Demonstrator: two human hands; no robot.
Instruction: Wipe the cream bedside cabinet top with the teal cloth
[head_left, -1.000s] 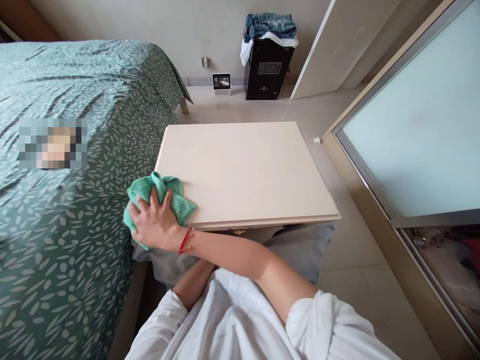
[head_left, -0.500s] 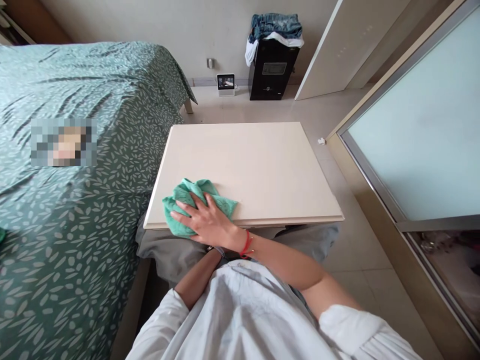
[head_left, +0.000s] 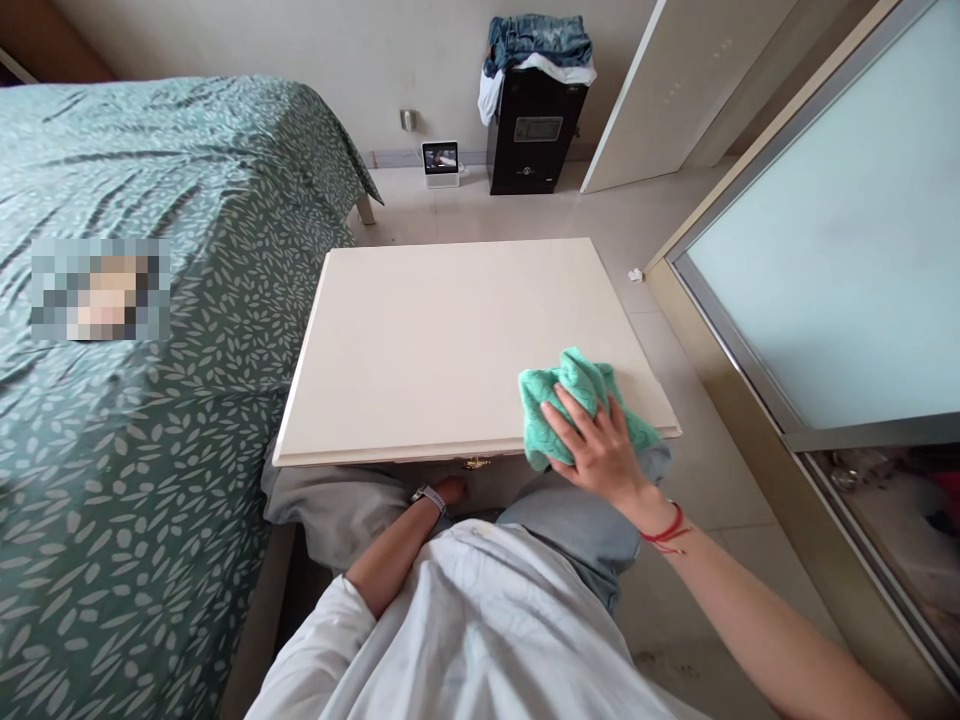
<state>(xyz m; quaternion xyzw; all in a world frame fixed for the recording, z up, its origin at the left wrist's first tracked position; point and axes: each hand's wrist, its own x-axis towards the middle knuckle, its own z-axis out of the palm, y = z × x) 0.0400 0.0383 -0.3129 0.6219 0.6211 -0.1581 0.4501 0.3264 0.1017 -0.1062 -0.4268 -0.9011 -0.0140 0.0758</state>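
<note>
Green cloth [head_left: 541, 410]: lying bunched on the near right corner of the table [head_left: 420, 340], spilling slightly past the near edge.
Cloth texture: looking like soft towelling, so probably behaving limply, weighing little and not risking breakage.
Cloth folds: rising in a ridge toward the far side of the table; probably being held best here, across several layers at once.
Cloth's loose corner: flaring toward the right edge of the table; likely offering only a thin, trailing hold.
Right hand [head_left: 596, 445]: lying palm-down on the cloth, spreading fairly wide, not visibly clenching any fold.
Left hand [head_left: 452, 490]: resting below the near edge of the table, close to the clasp [head_left: 475, 463]; showing too little to tell whether holding anything.
Table surface: looking smooth and stiff, probably letting the cloth slide easily.
</note>
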